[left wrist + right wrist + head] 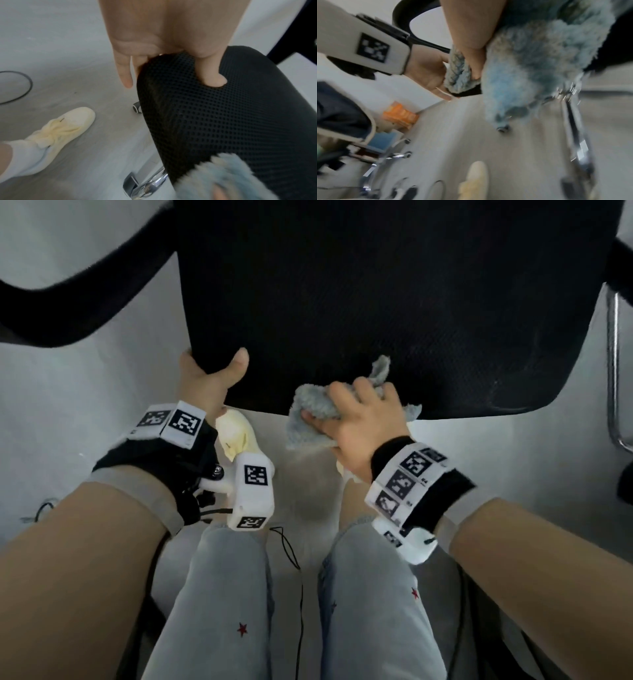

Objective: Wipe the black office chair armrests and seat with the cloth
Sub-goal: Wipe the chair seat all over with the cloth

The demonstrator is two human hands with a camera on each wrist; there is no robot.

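The black mesh seat [394,302] of the office chair fills the upper middle of the head view. My left hand [212,374] grips its front left corner, thumb [212,75] on top, fingers under the edge. My right hand [356,419] holds a bunched grey-blue fluffy cloth [315,405] against the seat's front edge, fingers curled over it. Part of the cloth [530,70] hangs below the edge. One black armrest [78,299] curves at upper left; another [620,272] shows at the right edge.
Pale grey floor lies all around. My legs in light jeans and a cream shoe [63,129] stand right before the chair. Chrome chair legs [576,142] and castors [137,107] sit under the seat. A black cable [294,559] trails on the floor. An orange box [400,115] lies by the wall.
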